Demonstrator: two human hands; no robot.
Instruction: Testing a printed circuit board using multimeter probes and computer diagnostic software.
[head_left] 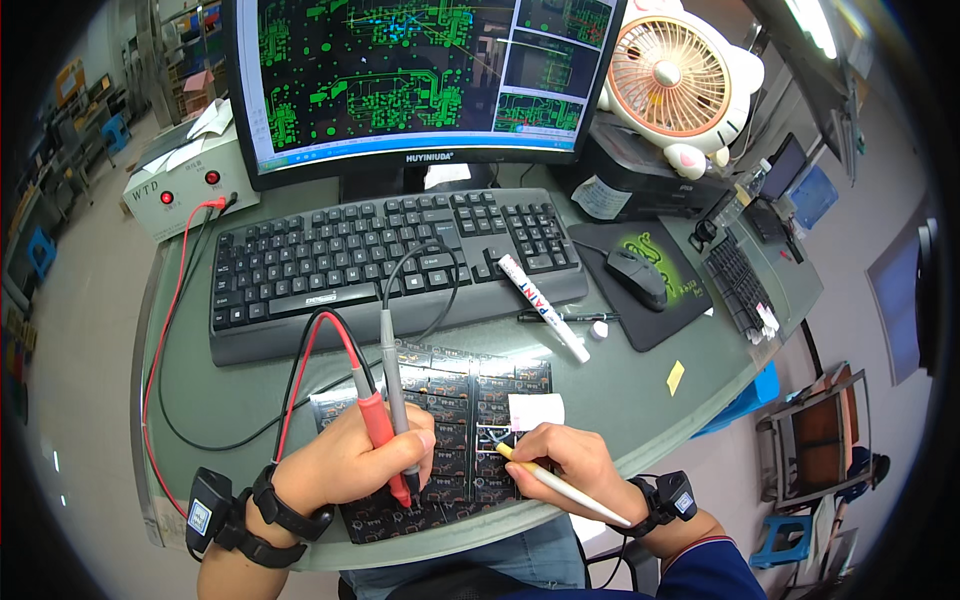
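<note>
Closed around two test probes, one red (375, 420) and one grey (392, 375), my left hand (350, 455) rests over the lower left of a dark circuit board panel (435, 385). The probe tips point down close together at the panel. Between the fingers of my right hand (575, 458) is a white pen-shaped tool (565, 490) with a yellow front end. Its tip is near a white-outlined patch (487, 440) on the panel's right part; whether it touches cannot be made out. A small white paper (537, 411) lies just above that hand.
Behind the panel sits a black keyboard (350, 320), with a white paint marker (545, 310) across its right front. A monitor (420, 165) stands beyond. The probe leads run left to a grey box (190, 185). To the right are a mouse (637, 277) and a fan (670, 75).
</note>
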